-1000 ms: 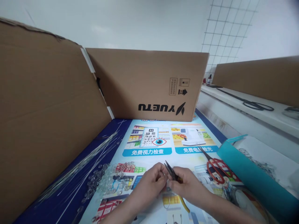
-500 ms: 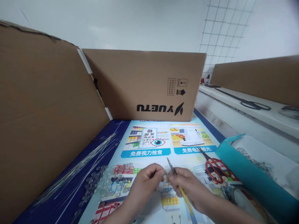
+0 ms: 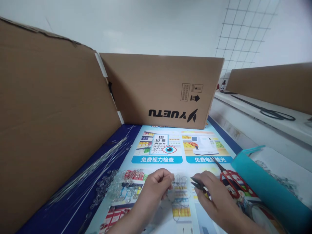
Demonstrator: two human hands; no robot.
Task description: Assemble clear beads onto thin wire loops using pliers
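My left hand (image 3: pixel 158 185) is closed in a pinch on a thin looped wire (image 3: pixel 181 195), which spreads to the right over the printed poster sheet. Between the fingertips, details are too small to make out. To its right, my right hand (image 3: pixel 214 196) is wrapped round small pliers (image 3: pixel 198 184) with dark jaws and a yellow handle. The jaws are parted, point left and stand apart from the wire. Clear round beads (image 3: pixel 122 187) lie in a heap left of my left hand. Red-handled scissors (image 3: pixel 232 182) rest beyond my right hand.
Long straight wires (image 3: pixel 90 174) lie on the blue cloth at the left. A teal box (image 3: pixel 265 182) holding small wire pieces stands at the right. Cardboard panels (image 3: pixel 136 84) wall the left and back. Black scissors (image 3: pixel 275 113) lie on a white ledge.
My right hand has moved right, away from my left hand, with the pliers turned left and their jaws now parted. My left hand keeps its pinch. The camera view has shifted slightly.
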